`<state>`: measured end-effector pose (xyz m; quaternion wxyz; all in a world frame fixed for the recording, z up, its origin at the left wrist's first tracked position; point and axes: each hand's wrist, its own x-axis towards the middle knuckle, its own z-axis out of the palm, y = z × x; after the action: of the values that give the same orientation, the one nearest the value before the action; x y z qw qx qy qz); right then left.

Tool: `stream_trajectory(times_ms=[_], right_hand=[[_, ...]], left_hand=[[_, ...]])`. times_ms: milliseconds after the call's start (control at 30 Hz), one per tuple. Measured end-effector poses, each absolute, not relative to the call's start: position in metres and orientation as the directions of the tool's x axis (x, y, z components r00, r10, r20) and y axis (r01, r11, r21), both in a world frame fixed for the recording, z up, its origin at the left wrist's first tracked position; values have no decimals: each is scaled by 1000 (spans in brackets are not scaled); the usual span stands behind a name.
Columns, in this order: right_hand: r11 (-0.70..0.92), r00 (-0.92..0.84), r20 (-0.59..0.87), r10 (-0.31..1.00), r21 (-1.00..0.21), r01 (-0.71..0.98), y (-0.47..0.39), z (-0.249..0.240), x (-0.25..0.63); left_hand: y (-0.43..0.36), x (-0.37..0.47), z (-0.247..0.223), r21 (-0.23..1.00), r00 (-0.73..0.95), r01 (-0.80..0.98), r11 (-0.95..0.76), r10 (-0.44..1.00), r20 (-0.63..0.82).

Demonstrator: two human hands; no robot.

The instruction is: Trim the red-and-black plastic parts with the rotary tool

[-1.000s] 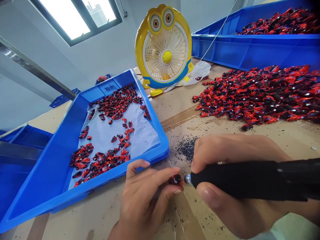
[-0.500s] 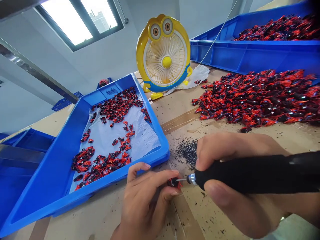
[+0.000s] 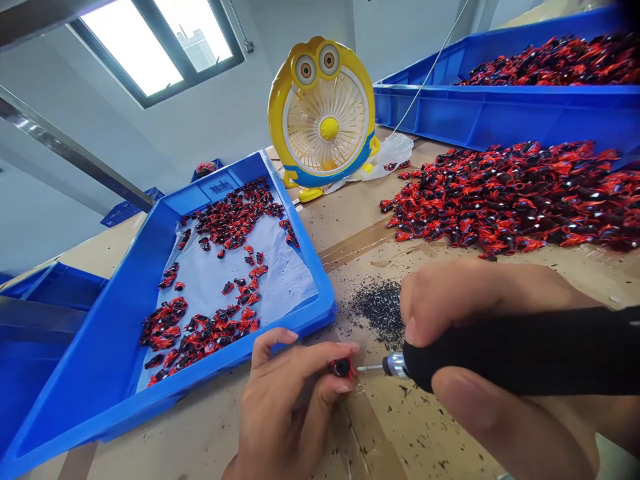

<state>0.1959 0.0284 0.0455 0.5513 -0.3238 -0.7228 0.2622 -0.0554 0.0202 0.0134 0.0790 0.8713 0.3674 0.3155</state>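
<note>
Between thumb and forefinger, my left hand (image 3: 290, 393) pinches a small red-and-black part (image 3: 341, 368), its dark round end facing me. My right hand (image 3: 480, 353) is wrapped round a black rotary tool (image 3: 520, 353), which lies level and points left. A thin metal bit (image 3: 370, 367) sticks out of its silver collar, and its tip sits just right of the small part, apart from it or barely touching. Black shavings (image 3: 380, 310) lie on the table beyond the bit.
A blue tray (image 3: 320, 300) holding several red-and-black parts on a white sheet stands left. A large heap of such parts (image 3: 510, 193) lies at right, before blue bins (image 3: 500, 117). A yellow fan (image 3: 327, 127) stands at the back.
The rotary tool has drawn back to the right, so its bit has left the part. The part has turned in my left fingers and shows its round end.
</note>
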Motion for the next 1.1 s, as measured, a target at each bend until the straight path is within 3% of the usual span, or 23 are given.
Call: stream_trajectory(times_ms=[500, 733, 900, 1100], right_hand=[[623, -89, 626, 775, -731, 278, 28, 46, 191], [633, -81, 631, 771, -746, 210, 28, 43, 189], [674, -202, 646, 736, -725, 139, 29, 41, 196], [703, -282, 647, 708, -685, 194, 35, 38, 195]], left_hand=[[17, -53, 13, 448, 484, 564, -693, 718, 501], [19, -54, 14, 376, 520, 593, -712, 695, 496], [22, -55, 15, 333, 546, 588, -737, 666, 509], [22, -54, 16, 320, 532, 598, -734, 663, 526]])
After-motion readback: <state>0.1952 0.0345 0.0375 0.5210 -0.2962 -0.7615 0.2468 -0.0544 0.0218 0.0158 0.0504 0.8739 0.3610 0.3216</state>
